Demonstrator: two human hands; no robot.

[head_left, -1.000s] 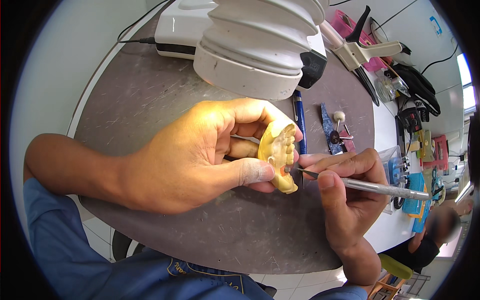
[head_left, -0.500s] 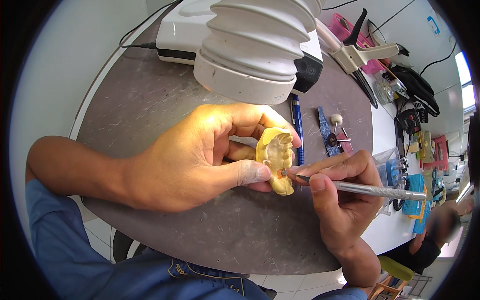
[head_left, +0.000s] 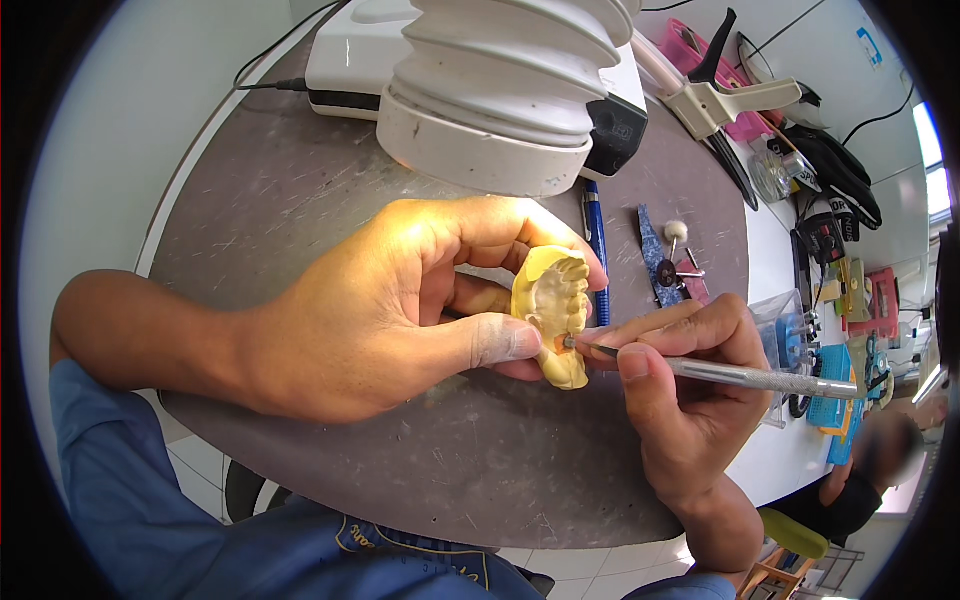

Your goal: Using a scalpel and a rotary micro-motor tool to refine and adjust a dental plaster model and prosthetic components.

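A yellow plaster dental model [head_left: 548, 300] with a row of teeth is held up over the bench. My left hand [head_left: 400, 300] grips it, thumb along the near left edge and fingers curled behind. One spot low on the model is orange, and a small grey piece sits there. My right hand [head_left: 700, 395] holds a slim metal carving tool [head_left: 765, 377] like a pen, its tip pointing at that spot. Whether the tip touches the model I cannot tell. The right fingertips rest close to the model's teeth.
A white ribbed suction hose [head_left: 490, 110] hangs just beyond my hands. Behind it stands a white machine [head_left: 355, 55]. On the grey bench [head_left: 480, 470] lie a blue pen [head_left: 595, 235], a blue strip [head_left: 650, 245] and small polishing bits [head_left: 676, 232]. Another person [head_left: 870, 470] sits far right.
The view has shifted slightly, so the hose appears a little higher and further left. Both hands keep nearly the same hold; the tool's tip stays by the orange spot.
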